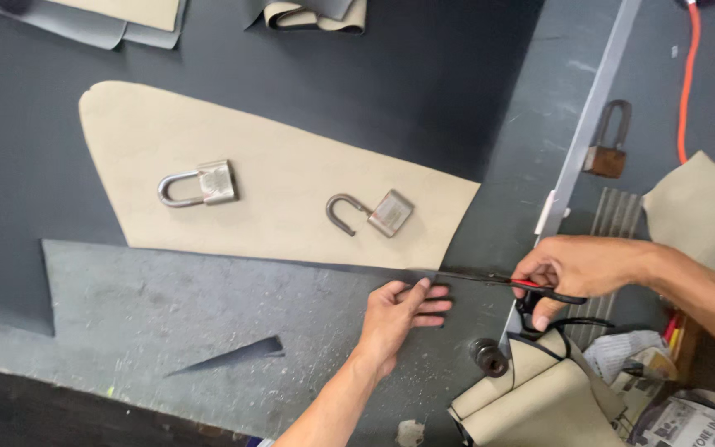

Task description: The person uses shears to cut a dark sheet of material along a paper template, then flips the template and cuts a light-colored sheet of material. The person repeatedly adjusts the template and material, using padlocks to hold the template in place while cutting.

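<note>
My right hand (577, 269) grips a pair of scissors (498, 281) with red and black handles; the blades point left along the lower edge of a beige pattern piece (291, 170). My left hand (399, 314) lies flat, fingers spread, on the dark fabric sheet (59, 182) just below the blade tips. Two metal padlocks (200, 184) (374, 213) rest on the beige pattern as weights. The pattern lies on top of the dark fabric, whose cut edge runs beneath it.
A long metal ruler (589, 124) runs diagonally at right, with a third padlock (610, 149) beside it. Folded beige pieces (539, 397), newspaper (672, 414) and an orange cable (688, 83) crowd the right side. A dark fabric offcut (233, 356) lies on the grey worktable (167, 306).
</note>
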